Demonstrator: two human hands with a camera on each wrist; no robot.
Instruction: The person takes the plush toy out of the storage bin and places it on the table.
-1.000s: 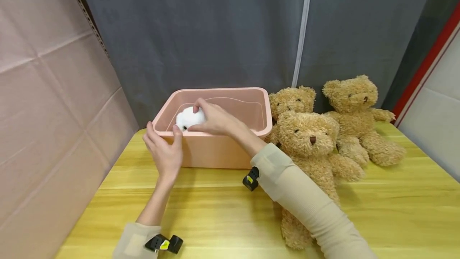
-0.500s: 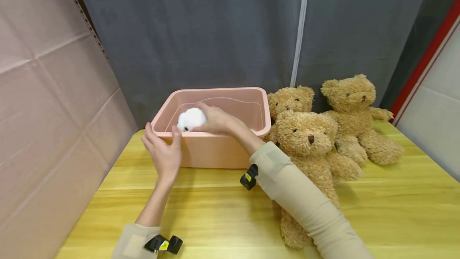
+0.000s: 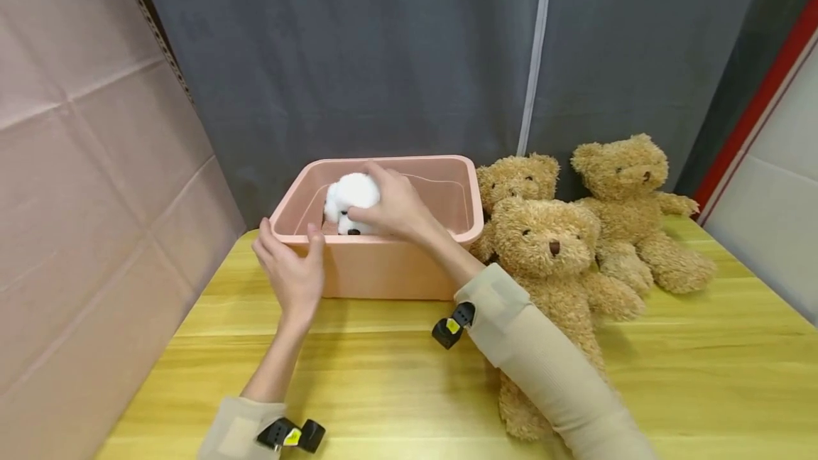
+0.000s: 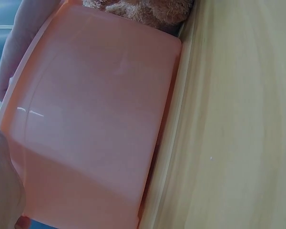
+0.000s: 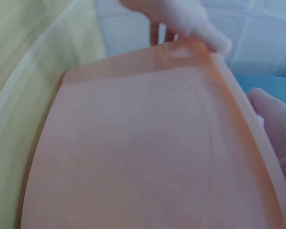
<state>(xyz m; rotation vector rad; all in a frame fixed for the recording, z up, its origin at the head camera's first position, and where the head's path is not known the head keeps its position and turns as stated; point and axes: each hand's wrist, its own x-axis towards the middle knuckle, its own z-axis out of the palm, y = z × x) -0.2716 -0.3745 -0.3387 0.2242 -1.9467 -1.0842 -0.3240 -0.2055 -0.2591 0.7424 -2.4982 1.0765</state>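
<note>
A white plush toy (image 3: 350,192) with dark facial spots sits low inside the pink plastic bin (image 3: 377,268), partly hidden by the front wall. Reaching over the front rim, my right hand (image 3: 399,204) holds the toy from its right side, thumb in front and fingers over the back. My left hand (image 3: 295,272) grips the bin's front left corner, its thumb at the front rim and its fingers along the left side. In the right wrist view the bin wall (image 5: 124,133) hides most of the toy.
Several tan teddy bears are grouped right of the bin: one in front (image 3: 552,254), one behind it (image 3: 520,177) and one farther right (image 3: 629,169). All stand on the wooden table (image 3: 396,375). A grey curtain (image 3: 358,55) hangs behind, and a pale wall (image 3: 96,197) borders the left.
My right hand has moved the white toy a little right and turned it, so more of its face shows. The left hand stays at the bin's corner.
</note>
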